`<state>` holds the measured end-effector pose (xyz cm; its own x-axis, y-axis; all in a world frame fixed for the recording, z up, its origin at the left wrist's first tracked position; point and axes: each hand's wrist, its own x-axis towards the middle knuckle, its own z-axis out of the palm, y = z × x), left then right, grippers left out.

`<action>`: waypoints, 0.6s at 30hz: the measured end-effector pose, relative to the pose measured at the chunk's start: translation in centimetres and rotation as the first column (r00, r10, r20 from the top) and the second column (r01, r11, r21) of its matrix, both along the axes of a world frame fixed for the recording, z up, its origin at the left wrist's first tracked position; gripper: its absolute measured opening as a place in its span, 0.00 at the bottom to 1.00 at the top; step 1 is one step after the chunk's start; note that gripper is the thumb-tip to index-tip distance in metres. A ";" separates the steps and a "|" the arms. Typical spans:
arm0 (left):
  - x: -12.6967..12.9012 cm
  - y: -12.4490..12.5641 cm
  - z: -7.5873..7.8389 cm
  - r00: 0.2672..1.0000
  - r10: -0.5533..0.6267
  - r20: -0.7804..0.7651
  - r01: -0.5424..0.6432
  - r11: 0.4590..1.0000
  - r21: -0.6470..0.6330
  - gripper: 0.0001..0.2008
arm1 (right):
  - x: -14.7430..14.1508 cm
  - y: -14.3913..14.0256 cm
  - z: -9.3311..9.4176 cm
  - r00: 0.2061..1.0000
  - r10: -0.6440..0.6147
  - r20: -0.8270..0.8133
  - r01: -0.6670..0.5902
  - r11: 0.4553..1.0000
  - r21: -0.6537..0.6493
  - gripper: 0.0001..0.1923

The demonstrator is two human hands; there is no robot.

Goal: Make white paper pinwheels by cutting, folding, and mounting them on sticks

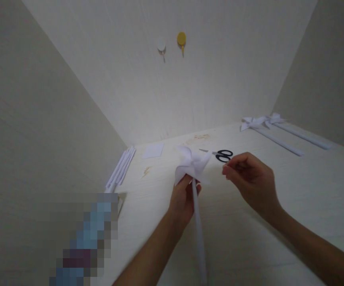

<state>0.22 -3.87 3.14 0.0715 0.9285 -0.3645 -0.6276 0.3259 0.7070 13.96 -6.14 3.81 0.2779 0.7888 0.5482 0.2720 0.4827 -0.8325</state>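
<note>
Left hand [183, 200], one: fingers and thumb closed about the stick of a white paper pinwheel [191, 163], just below its head. The pinwheel is held over the middle of the tabletop [315, 190], with its stick run toward the near edge. Right hand [253, 184], one: thumb and fingertips pinched together, apart from the pinwheel; whether anything is gripped between them cannot be told.

Black-handled scissors [219, 154], one pair: laid beyond the right hand, blades turned toward the left edge. White paper square [153, 151], one: placed by the far edge, toward the far left corner. Small tan slivers, two groups: one [146, 171] set nearer than the square, one [201, 136] by the far edge; pieces too small to be counted. Rolled paper sticks [121, 167], one bundle, number unclear: laid along the left edge. Pixelated object [94, 234], nearer on that edge: not to be identified or read. White paper pinwheels on sticks [251, 123], two: laid at the far right corner.

Tabletop: pale, wood-grained, enclosed by a back wall [228, 67] and two side panels. Wall hooks, two: one white [161, 45], one yellow [181, 38].
</note>
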 end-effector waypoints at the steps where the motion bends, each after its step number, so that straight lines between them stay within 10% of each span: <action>1: -0.1 0.2 0.0 0.999 0.030 0.038 -0.030 0.999 -0.021 0.01 | -0.2 0.1 -0.3 1.000 0.021 -0.008 -0.021 0.999 -0.032 0.05; 11: -1.1 2.0 -0.9 0.970 0.188 0.153 -0.178 0.981 -0.076 0.05 | -4.8 -1.4 -4.0 0.826 0.479 0.298 -0.330 0.838 -0.435 0.13; 18: -0.5 1.8 -2.1 0.970 0.149 0.192 -0.152 0.988 0.000 0.03 | -4.9 -1.2 -3.9 0.847 0.437 0.303 -0.301 0.864 -0.405 0.11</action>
<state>-0.29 -2.08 1.06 -0.0027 0.9389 -0.3442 -0.7923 0.2079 0.5736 9.08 -7.35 -0.07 -0.2421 0.9406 0.2381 0.4501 0.3263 -0.8312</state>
